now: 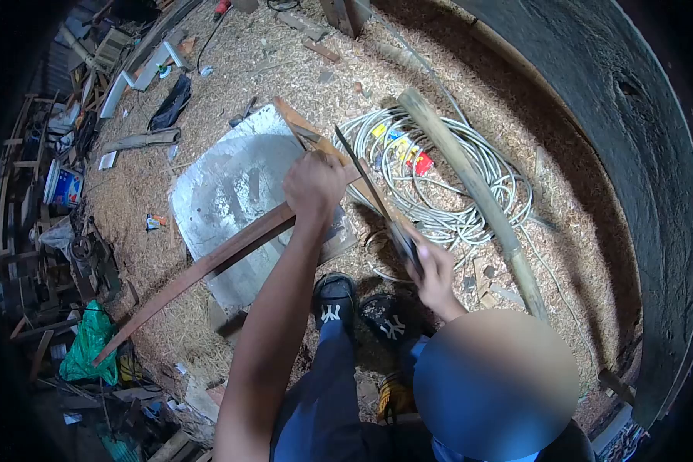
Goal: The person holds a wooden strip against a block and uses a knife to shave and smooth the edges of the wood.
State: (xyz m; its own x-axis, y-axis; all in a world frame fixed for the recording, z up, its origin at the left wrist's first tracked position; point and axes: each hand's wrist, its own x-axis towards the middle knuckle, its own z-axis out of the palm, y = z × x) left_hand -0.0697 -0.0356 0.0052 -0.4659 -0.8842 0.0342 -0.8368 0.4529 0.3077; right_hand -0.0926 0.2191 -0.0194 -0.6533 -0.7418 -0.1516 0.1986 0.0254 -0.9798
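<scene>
My left hand [316,185] is closed around a long reddish-brown wood strip [208,266] near its upper end, pressing it down over a worn, silvery metal-topped surface [235,165]. In my right hand [435,277] is the handle of a handsaw [371,185], its blade slanting up and to the left. That blade crosses the strip's short end, just right of my left fist. Beneath my left hand and the saw runs a lighter brown board [291,115] along the surface's right side. The strip's far end reaches down left to a green plastic bag [91,343].
A coil of grey cable [470,204] lies on the shavings-covered floor at right, a wooden pole [462,165] across it. My shoes [335,300] stand below the metal surface. Scrap wood [42,339] piles up on the left; a dark curved wall [593,100] bounds the right.
</scene>
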